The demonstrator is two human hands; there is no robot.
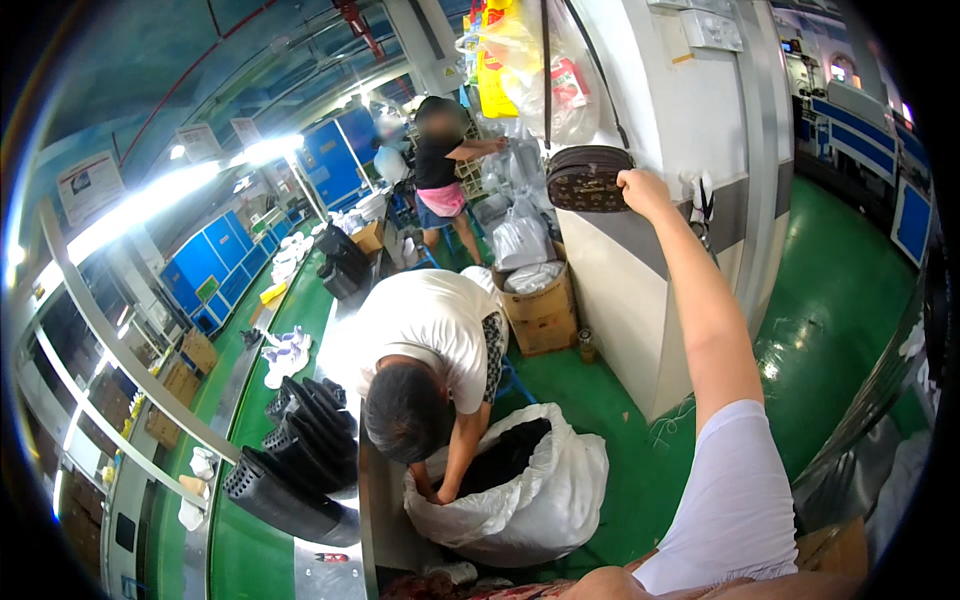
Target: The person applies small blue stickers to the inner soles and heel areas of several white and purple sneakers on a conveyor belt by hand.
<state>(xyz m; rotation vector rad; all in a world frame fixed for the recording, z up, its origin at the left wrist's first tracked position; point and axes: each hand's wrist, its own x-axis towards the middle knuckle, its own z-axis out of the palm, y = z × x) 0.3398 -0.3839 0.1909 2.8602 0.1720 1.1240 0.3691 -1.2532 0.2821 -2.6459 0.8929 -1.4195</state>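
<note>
My right arm stretches out and up in its white sleeve. My right hand (645, 191) is closed at the right edge of a small dark brown shoulder bag (588, 180) with a printed pattern; the fingers pinch it near the zip at its top. What exactly lies between the fingertips is too small to tell. By its long dark straps the bag hangs against the white pillar (685, 110). Clear and yellow plastic bags (497, 75) hang just beside it. My left hand is out of view.
A co-worker (430, 350) bends over a large white sack (560, 490) of dark material, both hands at its rim. Black boot-like pieces (300, 455) lie on the conveyor line (230, 490). Another person (437, 150) stands farther back near a cardboard box (545, 315) of bagged goods.
</note>
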